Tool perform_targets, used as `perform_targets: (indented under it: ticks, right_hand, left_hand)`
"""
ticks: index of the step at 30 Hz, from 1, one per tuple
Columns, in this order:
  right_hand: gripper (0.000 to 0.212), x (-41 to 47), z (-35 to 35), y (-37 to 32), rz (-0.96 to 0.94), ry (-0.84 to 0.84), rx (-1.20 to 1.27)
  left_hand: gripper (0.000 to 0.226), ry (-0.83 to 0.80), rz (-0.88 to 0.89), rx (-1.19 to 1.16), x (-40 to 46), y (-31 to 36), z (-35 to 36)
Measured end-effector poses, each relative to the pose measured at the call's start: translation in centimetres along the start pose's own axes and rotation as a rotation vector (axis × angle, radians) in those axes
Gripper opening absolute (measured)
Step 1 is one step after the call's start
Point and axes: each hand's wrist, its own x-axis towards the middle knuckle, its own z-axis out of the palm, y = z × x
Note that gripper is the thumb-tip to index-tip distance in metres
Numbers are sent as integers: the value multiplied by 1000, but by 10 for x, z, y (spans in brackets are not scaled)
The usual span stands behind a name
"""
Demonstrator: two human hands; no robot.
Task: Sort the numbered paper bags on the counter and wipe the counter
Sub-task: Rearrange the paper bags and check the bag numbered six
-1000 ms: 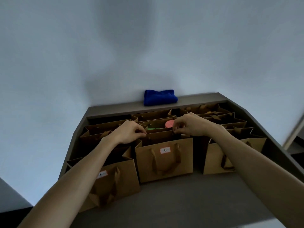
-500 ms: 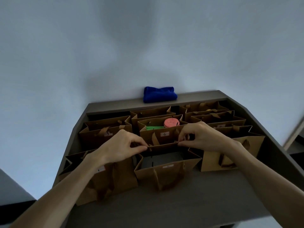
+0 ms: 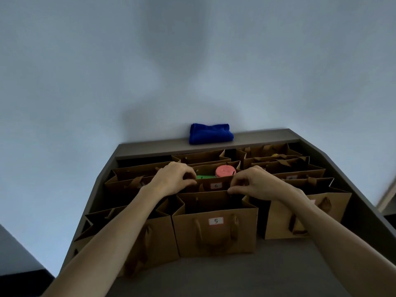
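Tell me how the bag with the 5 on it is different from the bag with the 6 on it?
The bag marked 5 stands in the front row; the bag marked 6 stands right behind it. Bag 5 shows its whole front and both handles; bag 6 shows only a strip with its label. A pink round lid and something green show in bag 6; nothing shows in bag 5. Both are brown paper with a white number label.

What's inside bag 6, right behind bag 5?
Bag 6 shows a pink round lid and something green at its open top. Whatever lies deeper is hidden by its front wall and the left hand.
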Motion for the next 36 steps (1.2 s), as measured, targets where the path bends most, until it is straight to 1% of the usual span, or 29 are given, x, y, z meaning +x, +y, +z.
perform_targets:
  ticks: [5, 9, 14, 18, 20, 23, 26, 28, 30, 34, 36]
  right_hand:
    - [23, 13, -9, 11, 19, 145, -6]
    - [16, 21, -10, 18, -6, 246, -8]
    - [19, 23, -9, 27, -37, 232, -35]
    - [19, 23, -6, 31, -56, 222, -19]
    - [22, 24, -7, 32, -47, 228, -22]
    - [34, 25, -9, 30, -38, 166, 7]
    - [47, 27, -11, 27, -56, 23, 33]
    - [55, 30, -12, 27, -54, -88, -24]
    - [60, 35, -14, 26, -43, -169, -109]
    - [64, 51, -12, 17, -13, -284, -263]
    - [64, 59, -7, 13, 13, -307, -280]
  left_hand:
    - [19, -24, 22, -68, -4, -3, 5]
    - [15, -94, 75, -126, -16, 1, 4]
    - [7, -186, 86, -161, -29, 3, 0]
    - [7, -205, 89, -170, -32, 3, -1]
    - [7, -207, 90, -179, -31, 2, -1]
    - [9, -187, 81, -188, -27, -1, -2]
    - [12, -154, 58, -166, -20, -5, -3]
    - [13, -133, 36, -164, -14, -6, -2]
    - [14, -126, 10, -163, -9, -8, -2]
    - [17, -111, -25, -140, -2, -8, -1]
    - [17, -98, -33, -142, -2, -8, 1]
